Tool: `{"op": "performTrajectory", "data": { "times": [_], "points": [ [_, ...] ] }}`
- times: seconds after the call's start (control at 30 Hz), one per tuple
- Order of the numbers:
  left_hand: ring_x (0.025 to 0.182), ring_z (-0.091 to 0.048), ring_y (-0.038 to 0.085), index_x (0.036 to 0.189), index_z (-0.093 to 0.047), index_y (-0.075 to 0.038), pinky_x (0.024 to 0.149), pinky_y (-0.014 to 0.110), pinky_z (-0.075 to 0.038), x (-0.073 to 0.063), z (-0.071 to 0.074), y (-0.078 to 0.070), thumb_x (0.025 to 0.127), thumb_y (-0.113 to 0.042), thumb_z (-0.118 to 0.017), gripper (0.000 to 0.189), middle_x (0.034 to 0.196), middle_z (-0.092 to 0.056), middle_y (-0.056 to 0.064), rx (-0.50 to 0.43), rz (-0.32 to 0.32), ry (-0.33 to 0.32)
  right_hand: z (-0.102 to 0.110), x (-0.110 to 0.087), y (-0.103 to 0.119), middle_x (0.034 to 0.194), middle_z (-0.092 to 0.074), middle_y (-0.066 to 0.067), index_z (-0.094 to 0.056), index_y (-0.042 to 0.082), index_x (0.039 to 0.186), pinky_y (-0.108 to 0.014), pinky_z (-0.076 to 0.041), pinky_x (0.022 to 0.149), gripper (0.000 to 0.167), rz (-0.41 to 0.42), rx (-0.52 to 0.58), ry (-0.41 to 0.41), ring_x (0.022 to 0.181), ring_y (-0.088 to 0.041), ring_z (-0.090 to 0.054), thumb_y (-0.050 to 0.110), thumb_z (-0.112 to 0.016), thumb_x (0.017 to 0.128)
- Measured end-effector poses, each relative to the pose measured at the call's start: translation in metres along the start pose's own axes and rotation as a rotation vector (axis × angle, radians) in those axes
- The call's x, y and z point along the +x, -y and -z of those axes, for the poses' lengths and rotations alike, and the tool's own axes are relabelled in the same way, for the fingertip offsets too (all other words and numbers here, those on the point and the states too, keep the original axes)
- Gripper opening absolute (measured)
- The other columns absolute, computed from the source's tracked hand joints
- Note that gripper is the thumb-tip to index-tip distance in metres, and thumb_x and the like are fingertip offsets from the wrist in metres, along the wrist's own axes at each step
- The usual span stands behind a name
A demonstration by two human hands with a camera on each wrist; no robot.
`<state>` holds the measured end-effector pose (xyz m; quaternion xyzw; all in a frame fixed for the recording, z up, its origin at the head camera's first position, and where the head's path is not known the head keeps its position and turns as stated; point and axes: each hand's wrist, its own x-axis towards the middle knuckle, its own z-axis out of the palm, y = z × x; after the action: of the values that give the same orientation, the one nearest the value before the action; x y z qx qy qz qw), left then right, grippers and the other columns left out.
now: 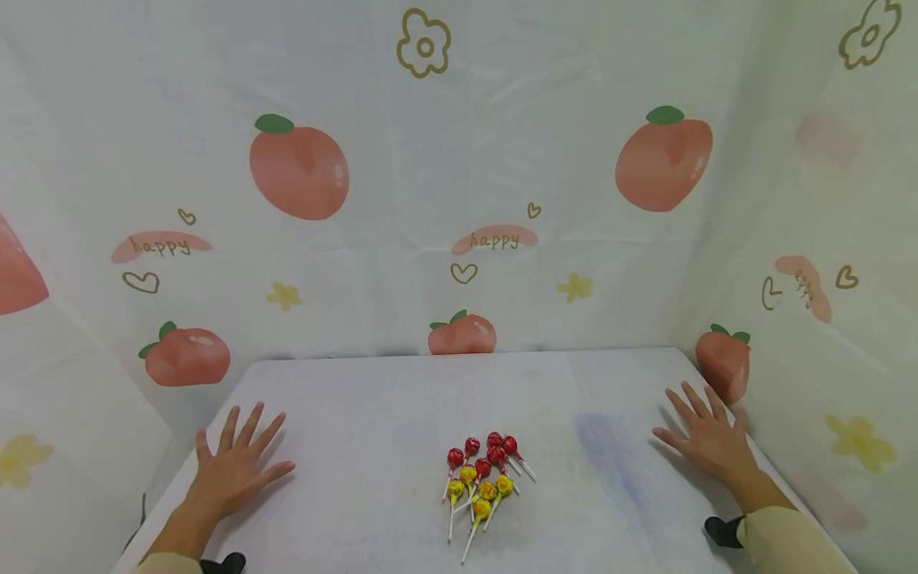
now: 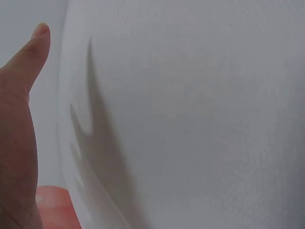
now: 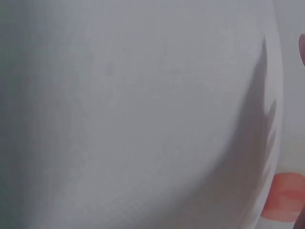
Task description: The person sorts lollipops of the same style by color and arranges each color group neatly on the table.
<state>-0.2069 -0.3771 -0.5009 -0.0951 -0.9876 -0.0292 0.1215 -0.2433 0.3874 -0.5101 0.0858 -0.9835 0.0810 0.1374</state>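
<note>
Near the front middle of the white table, a loose cluster holds several red lollipops [image 1: 496, 454] behind several yellow lollipops [image 1: 482, 508]. Their white sticks point mostly toward the front, and some cross. At the table's left side my left hand [image 1: 231, 472] has its fingers spread and holds nothing. My right hand [image 1: 710, 445] is spread likewise at the right side, also holding nothing. Both hands are well apart from the lollipops. In the left wrist view the left hand [image 2: 18, 129] shows its thumb over bare tabletop; only a sliver of the right hand enters the right wrist view.
A white cloth backdrop [image 1: 402, 175] with printed fruit and flowers rises behind and at both sides of the table [image 1: 358, 422]. A bluish smudge [image 1: 610, 454] marks the tabletop right of the lollipops. Black straps [image 1: 724, 532] show at the wrists.
</note>
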Motion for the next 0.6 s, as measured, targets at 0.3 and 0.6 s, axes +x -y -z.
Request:
{"op": "performTrajectory", "data": {
  "times": [0.3, 0.6],
  "points": [
    [0.144, 0.014, 0.04, 0.156, -0.02, -0.027, 0.098, 0.07, 0.017, 0.007, 0.0, -0.013, 0.086, -0.068, -0.053, 0.088, 0.161, -0.006, 0.014, -0.023, -0.031, 0.001, 0.003, 0.006, 0.021, 0.156, -0.023, -0.019, -0.027, 0.016, 0.154, -0.076, -0.001, 0.098, 0.081, 0.052, 0.058, -0.037, 0.143, -0.044, -0.006, 0.057, -0.057, 0.09],
    [0.144, -0.003, 0.041, 0.153, -0.029, -0.027, 0.104, 0.061, 0.018, 0.011, 0.0, -0.036, 0.084, -0.062, -0.06, 0.083, 0.159, -0.017, 0.015, -0.068, -0.151, -0.062, 0.005, 0.012, 0.059, 0.152, -0.028, -0.025, -0.031, 0.009, 0.151, -0.074, -0.021, 0.094, 0.079, 0.104, 0.194, -0.068, 0.138, -0.049, -0.019, 0.044, -0.066, 0.089]
  ]
}}
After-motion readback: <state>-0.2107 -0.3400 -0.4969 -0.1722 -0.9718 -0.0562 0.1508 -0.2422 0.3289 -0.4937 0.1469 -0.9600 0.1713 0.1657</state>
